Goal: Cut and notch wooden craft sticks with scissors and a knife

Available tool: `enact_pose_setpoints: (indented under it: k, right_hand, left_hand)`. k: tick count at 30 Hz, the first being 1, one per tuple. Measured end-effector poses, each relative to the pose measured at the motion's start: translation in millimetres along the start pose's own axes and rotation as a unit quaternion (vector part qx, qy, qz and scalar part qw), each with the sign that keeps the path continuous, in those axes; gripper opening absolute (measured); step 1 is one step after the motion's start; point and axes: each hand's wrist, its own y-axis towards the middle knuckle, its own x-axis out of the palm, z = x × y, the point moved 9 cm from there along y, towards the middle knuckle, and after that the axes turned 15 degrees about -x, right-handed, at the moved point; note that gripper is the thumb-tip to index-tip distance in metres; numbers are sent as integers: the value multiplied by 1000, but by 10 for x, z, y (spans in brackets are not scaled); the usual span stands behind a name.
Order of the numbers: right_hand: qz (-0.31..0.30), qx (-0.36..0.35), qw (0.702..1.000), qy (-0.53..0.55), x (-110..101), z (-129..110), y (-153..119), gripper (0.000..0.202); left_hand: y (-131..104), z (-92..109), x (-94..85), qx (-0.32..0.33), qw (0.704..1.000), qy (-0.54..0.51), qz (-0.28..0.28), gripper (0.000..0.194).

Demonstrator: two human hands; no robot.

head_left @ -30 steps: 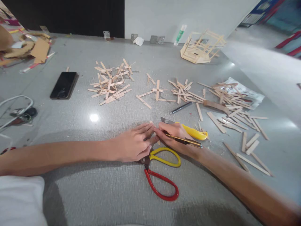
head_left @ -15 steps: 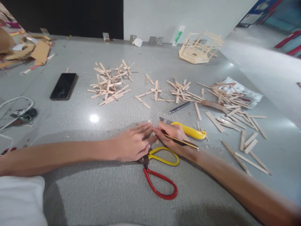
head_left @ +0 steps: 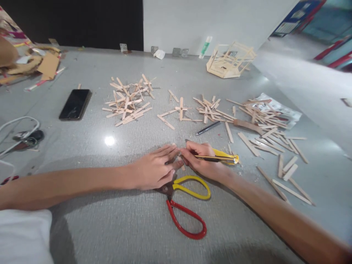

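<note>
My left hand (head_left: 154, 167) rests on the tabletop, fingers and thumb pressing a wooden craft stick (head_left: 183, 167) that shows only in part beneath them. Facing it, my right hand (head_left: 202, 159) is closed around a slim black-and-gold pencil (head_left: 217, 159); its tip is hidden by the fingers, close to the stick. Behind the right hand lies a yellow utility knife (head_left: 222, 154), partly covered. Scissors with one yellow and one red handle (head_left: 202, 234) lie just below the hands, their blades under my left hand.
Craft sticks lie in a left pile (head_left: 126, 104) and a right pile (head_left: 264, 113), with a pen (head_left: 208, 128) nearer. A stick frame (head_left: 229, 62) and glue stick (head_left: 205, 47) stand at the back. A phone (head_left: 75, 104) and cable (head_left: 27, 126) lie left.
The pencil's rear end has swung upward and now overlaps the utility knife. My right hand has shifted slightly; my left hand stays on the stick. The whole view has moved a little.
</note>
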Motion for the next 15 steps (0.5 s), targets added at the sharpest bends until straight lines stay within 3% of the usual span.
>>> enact_pose_setpoints:
  k: [15]
  right_hand:
    - [-14, -2, 1000, 7, 30, 18, -21, 43]
  left_hand:
    - [19, 40, -12, 14, 998, 58, 2, 47]
